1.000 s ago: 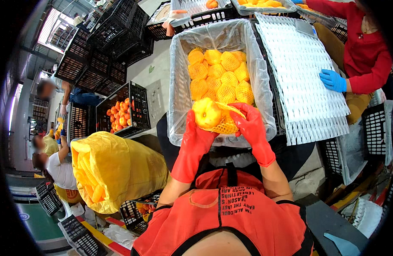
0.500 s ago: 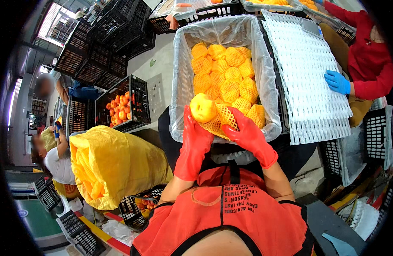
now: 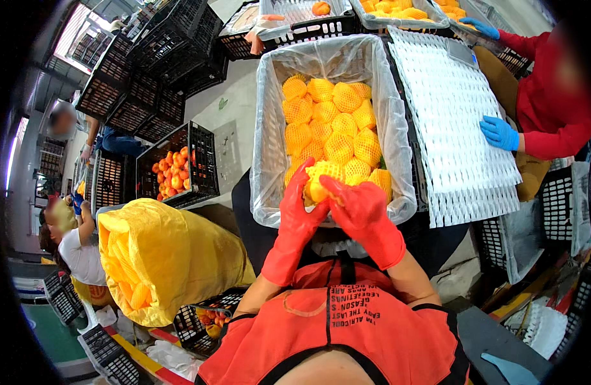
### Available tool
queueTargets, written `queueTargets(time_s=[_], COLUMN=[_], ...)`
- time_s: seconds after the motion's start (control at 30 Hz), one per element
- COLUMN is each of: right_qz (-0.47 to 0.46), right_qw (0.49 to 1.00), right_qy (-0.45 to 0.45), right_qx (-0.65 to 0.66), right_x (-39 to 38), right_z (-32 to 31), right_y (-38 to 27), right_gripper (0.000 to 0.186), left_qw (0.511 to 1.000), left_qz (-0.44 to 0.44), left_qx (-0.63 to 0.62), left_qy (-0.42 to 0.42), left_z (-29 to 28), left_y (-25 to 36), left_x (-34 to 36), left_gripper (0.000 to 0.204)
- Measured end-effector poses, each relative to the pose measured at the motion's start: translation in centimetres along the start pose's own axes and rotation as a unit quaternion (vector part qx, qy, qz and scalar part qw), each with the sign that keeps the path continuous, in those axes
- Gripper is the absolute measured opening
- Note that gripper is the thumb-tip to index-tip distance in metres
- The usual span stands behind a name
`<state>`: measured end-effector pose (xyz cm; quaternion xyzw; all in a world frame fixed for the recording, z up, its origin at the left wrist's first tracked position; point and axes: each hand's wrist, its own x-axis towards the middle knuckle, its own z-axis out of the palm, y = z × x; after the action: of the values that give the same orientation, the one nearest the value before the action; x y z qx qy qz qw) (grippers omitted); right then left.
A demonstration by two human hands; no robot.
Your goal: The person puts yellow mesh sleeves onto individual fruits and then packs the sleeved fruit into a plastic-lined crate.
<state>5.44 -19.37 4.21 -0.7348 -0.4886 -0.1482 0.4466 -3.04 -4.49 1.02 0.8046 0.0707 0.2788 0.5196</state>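
Round yellow fruit in a yellow foam-net sleeve (image 3: 324,173): one, held up between both hands, over the near end of the lined crate. Netting covers its upper part; gloves hide much of the underside. Handling, as judged: fairly light, firm, easily bruised; sleeve soft and stretchy, bare skin likely slick against rubber. Best hold: a broad cup about the sides, fingertips on the net's edge.

Left hand in a long red rubber glove (image 3: 298,204): partly closed, cupped along the fruit's left side, holding it.

Right hand in a matching red glove (image 3: 363,208): fingers bent inward, tips at the fruit's lower right; whether they pinch the net cannot be told.

Rectangular crate with a clear plastic liner (image 3: 268,138): beneath and beyond the hands, containing net-sleeved yellow fruits (image 3: 339,147), closely packed.

White woven-look foam sheets (image 3: 459,122): right of crate; a co-worker's blue-gloved hand (image 3: 500,133) upon them.

Large yellow sack (image 3: 193,247): left, open-mouthed.

Black plastic crate (image 3: 202,157): farther left, orange-red fruits (image 3: 173,174) inside.
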Motion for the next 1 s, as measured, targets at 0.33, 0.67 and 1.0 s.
queueTargets(time_s=[0.33, 0.67, 1.0], right_qz=[-0.006, 0.422, 0.478], right_qw=[0.999, 0.699, 0.623], right_qy=[-0.035, 0.041, 0.087], right_qx=[0.002, 0.575, 0.613], right_x=[0.8, 2.2, 1.8], right_z=[-1.6, -0.1, 0.7], right_y=[-0.8, 0.8, 1.1], right_gripper=[0.072, 0.057, 0.059], left_qw=[0.99, 0.93, 0.961], left_qz=[0.135, 0.271, 0.248], left_qx=[0.008, 0.239, 0.113], left_qy=[0.03, 0.059, 0.043], left_z=[-1.4, -1.1, 0.8], left_y=[-0.6, 0.4, -2.7], left_x=[1.5, 3.3, 3.2], left_gripper=[0.077, 0.069, 0.059])
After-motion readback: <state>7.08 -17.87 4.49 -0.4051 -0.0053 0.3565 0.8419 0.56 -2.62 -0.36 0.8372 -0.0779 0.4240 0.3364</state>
